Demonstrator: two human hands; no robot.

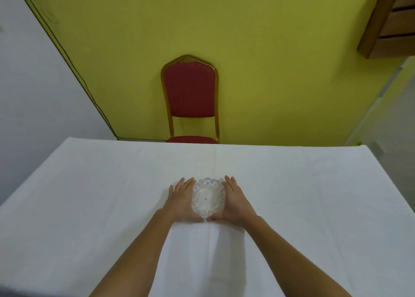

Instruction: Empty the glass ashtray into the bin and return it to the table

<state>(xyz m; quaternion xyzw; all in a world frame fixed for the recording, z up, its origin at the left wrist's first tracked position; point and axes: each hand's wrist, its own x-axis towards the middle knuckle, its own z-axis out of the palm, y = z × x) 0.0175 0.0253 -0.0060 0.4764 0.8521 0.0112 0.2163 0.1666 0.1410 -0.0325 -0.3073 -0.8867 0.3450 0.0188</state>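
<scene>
Ashtray (209, 198) on table (89, 184) — left hand (182, 199) and right hand (234, 201) cupped against its sides, fingers extended.

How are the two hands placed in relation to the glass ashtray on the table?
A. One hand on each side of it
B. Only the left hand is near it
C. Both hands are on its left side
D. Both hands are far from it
A: the left hand and the right hand flank the glass ashtray on the white table.
</scene>
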